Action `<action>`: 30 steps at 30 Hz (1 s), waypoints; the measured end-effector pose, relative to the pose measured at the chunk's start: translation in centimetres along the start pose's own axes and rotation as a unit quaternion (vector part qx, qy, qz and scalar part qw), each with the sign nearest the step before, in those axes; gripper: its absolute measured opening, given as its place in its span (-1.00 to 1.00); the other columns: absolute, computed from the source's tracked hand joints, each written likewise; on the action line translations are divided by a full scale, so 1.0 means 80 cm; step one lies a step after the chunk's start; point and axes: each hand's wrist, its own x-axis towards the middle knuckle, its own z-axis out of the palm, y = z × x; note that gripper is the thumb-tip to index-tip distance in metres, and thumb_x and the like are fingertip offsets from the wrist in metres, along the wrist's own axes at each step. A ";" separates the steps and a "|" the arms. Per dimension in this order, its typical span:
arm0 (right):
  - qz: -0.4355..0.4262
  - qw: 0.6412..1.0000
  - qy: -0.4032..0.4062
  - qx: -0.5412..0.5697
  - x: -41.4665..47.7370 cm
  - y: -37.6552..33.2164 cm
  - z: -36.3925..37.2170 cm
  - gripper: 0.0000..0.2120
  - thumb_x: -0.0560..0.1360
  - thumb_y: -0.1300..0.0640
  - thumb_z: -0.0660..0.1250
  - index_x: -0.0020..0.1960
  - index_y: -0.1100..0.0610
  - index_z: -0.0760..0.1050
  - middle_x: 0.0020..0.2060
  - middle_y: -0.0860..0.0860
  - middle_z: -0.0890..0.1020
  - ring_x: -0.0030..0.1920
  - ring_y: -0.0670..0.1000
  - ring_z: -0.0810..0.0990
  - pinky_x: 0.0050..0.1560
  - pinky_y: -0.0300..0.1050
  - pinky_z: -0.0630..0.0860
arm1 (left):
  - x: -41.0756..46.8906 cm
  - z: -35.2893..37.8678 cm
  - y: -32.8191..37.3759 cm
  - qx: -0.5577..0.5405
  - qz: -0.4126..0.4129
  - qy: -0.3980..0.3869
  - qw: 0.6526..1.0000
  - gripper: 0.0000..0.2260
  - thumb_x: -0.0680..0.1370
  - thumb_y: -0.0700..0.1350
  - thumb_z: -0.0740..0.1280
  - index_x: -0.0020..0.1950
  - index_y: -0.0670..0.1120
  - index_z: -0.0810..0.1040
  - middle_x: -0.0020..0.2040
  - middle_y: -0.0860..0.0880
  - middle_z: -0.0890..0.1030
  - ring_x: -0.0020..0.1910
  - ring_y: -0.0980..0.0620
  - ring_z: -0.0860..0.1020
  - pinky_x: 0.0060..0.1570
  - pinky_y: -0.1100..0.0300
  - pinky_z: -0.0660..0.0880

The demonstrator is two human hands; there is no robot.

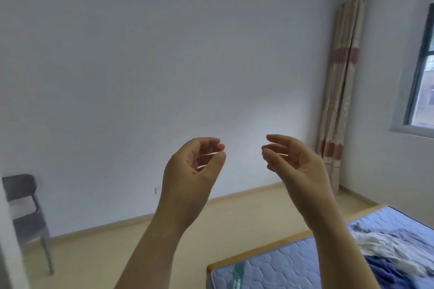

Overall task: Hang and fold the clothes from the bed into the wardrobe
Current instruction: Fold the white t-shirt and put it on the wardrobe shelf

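My two forearms are nearest to the camera. My left hand [195, 164] and right hand [296, 162] are lifted before the white wall, the fingers loosely curled and holding nothing. I judge that no garment is taken yet. The clothes [397, 251] lie in a heap on the bed [270, 265], low at my right, so next I must turn there, reach down and grip one piece. The wardrobe is not in view. A chair [25, 213] stands far left and a curtain [338, 101] hangs beside the window [420, 73]. Nothing seems to block me.
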 end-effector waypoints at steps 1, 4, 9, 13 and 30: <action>0.010 1.000 0.004 -0.005 -0.006 0.011 -0.005 -0.76 0.46 0.07 0.42 0.12 -0.10 0.58 -0.07 -0.11 0.69 0.00 -0.07 0.66 0.12 0.10 0.58 | -0.003 0.006 -0.011 -0.012 -0.006 0.004 1.000 -0.84 0.53 -0.14 0.37 0.08 0.06 0.60 -0.01 0.19 0.67 0.02 0.21 0.62 0.00 0.29 0.56; 0.038 0.999 0.034 0.005 -0.018 0.050 -0.022 -0.75 0.46 0.11 0.42 0.12 -0.08 0.59 -0.07 -0.10 0.70 0.00 -0.07 0.66 0.11 0.08 0.59 | -0.010 0.030 -0.047 -0.047 -0.030 0.018 0.998 -0.84 0.52 -0.17 0.37 0.08 0.02 0.60 -0.01 0.14 0.68 0.02 0.15 0.63 0.05 0.19 0.57; 0.073 0.996 0.038 0.022 -0.007 0.114 -0.047 -0.75 0.46 0.16 0.42 0.12 -0.04 0.59 -0.06 -0.04 0.70 0.00 -0.06 0.66 0.05 -0.05 0.61 | -0.010 0.086 -0.107 -0.065 -0.086 -0.001 0.994 -0.82 0.50 -0.16 0.38 0.08 0.00 0.61 0.00 0.10 0.69 0.04 0.10 0.64 0.12 0.07 0.57; 0.107 0.994 0.018 0.016 0.015 0.168 -0.073 -0.74 0.47 0.17 0.42 0.14 -0.02 0.59 -0.05 -0.05 0.69 0.00 -0.06 0.65 0.04 -0.09 0.60 | 0.001 0.130 -0.155 -0.053 -0.132 -0.022 0.990 -0.84 0.52 -0.21 0.37 0.05 -0.01 0.62 -0.01 0.08 0.69 0.03 0.09 0.64 0.14 0.04 0.56; 0.240 0.970 -0.013 -0.039 0.078 0.371 -0.043 -0.77 0.48 0.15 0.42 0.09 -0.09 0.60 -0.08 -0.14 0.68 -0.02 -0.14 0.65 -0.04 -0.23 0.55 | 0.095 0.164 -0.356 -0.039 -0.231 -0.057 0.971 -0.84 0.51 -0.22 0.39 0.04 -0.02 0.62 -0.02 0.06 0.70 -0.02 0.11 0.63 0.03 0.21 0.52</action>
